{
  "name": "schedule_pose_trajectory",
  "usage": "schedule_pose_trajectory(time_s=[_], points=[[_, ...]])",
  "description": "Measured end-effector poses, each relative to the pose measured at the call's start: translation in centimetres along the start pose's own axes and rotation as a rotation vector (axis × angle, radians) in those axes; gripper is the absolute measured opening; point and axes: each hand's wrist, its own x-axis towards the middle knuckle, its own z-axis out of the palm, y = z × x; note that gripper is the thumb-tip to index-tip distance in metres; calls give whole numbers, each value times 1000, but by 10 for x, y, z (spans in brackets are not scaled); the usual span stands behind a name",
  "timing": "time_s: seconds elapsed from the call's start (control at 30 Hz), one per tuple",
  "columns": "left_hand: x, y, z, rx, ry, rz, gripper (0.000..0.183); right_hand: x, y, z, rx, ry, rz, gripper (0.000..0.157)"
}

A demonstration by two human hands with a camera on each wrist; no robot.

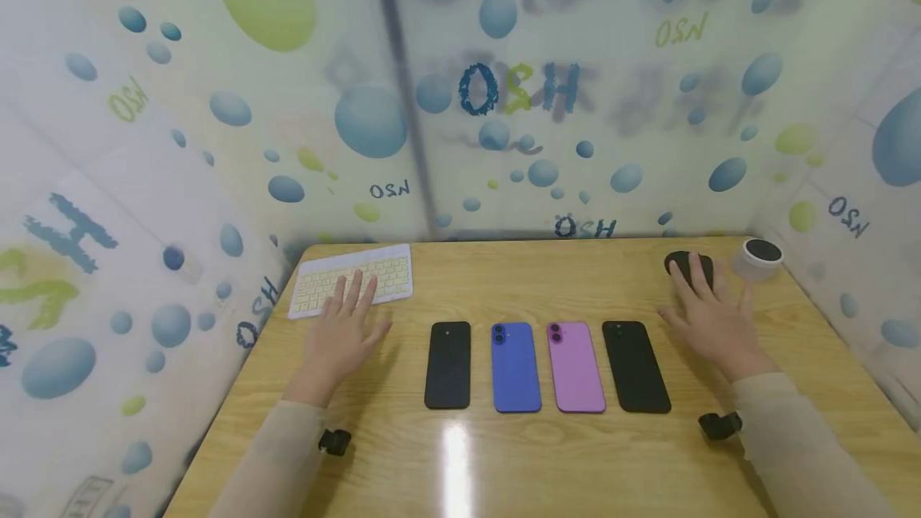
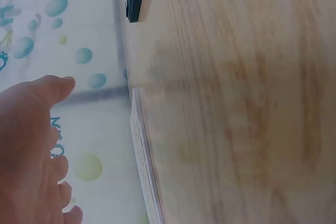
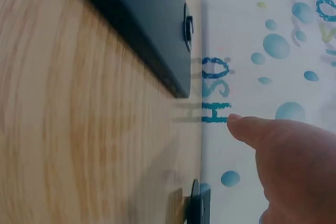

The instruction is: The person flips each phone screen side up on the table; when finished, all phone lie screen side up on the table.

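My left hand [image 1: 344,334] is held over the table with its fingers spread, the fingertips overlapping a white keyboard [image 1: 394,278] in the head view. My right hand [image 1: 712,326] also has its fingers extended, reaching over a dark rounded object [image 1: 676,259]. Neither hand holds anything. Between them several phones lie in a row, backs up: a black phone [image 1: 448,366], a blue phone [image 1: 516,370], a pink-purple phone [image 1: 578,370] and another black phone [image 1: 636,366]. In the right wrist view, that last phone [image 3: 152,24] lies beyond the extended thumb [image 3: 252,128].
A white cylinder with a black top [image 1: 757,260] stands at the back right corner of the wooden table [image 1: 547,462]. Patterned fabric walls [image 1: 612,38] rise behind and on both sides. Small black devices [image 1: 334,442] sit at both wrists.
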Motion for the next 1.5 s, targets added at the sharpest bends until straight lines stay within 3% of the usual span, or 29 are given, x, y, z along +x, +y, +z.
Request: schedule_pose_trajectory(time_s=[0.17, 0.43, 0.67, 1.0, 1.27, 1.5], points=[[-4, 4, 3, 0, 8, 43, 88, 4, -19, 0, 13, 3, -48, 85], [-14, 11, 9, -123, 19, 115, 89, 11, -66, 8, 68, 79, -202, 58], [-21, 15, 12, -197, 28, 191, 78, 23, -111, 20, 175, -17, -274, 49], [-27, 21, 17, -332, -71, 252, 65, 37, -165, 37, 283, -122, -393, 49], [-29, 30, 18, -422, -159, 277, 69, 45, -204, 52, 367, -232, -480, 52], [-28, 30, 23, -416, -152, 330, 71, 52, -229, 68, 362, -285, -520, 60]])
